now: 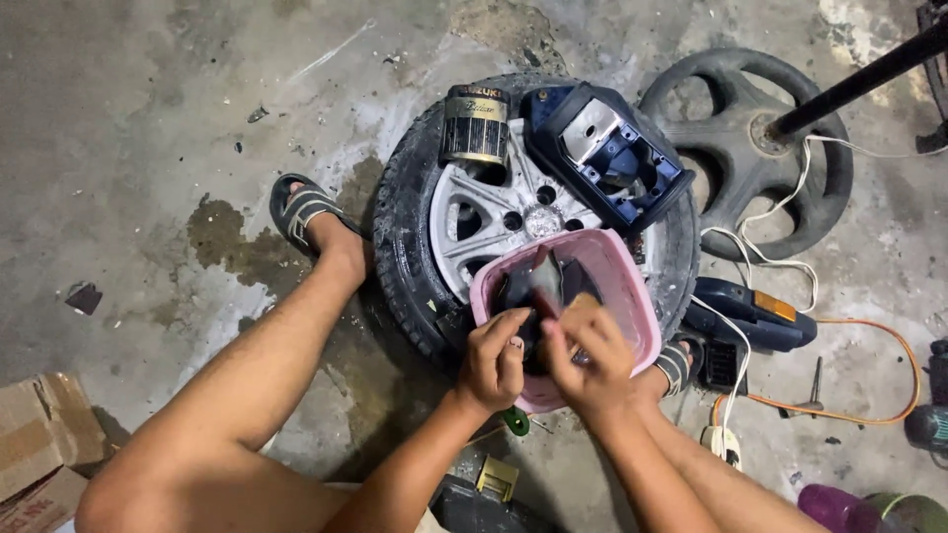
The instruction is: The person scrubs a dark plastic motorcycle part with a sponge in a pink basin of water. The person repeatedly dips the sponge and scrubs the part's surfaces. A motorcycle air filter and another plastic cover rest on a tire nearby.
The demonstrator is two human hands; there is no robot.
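A pink plastic basin [620, 268] rests on a car wheel [400, 247] that lies flat on the concrete floor. Inside the basin sits a dark part [541, 281]. My left hand [494, 357] grips the near side of that dark part. My right hand [585, 353] is closed on it too, pressing what looks like a small brownish pad against it. On the wheel's far side stand a black and gold oil can [474, 123] and a dark blue housing part [607, 158].
My sandalled left foot [311, 217] is beside the wheel. A black stand base [750, 148] with a pole lies at the far right. A power tool [755, 316], white and orange cables [869, 419] and a cardboard box [35, 444] lie around.
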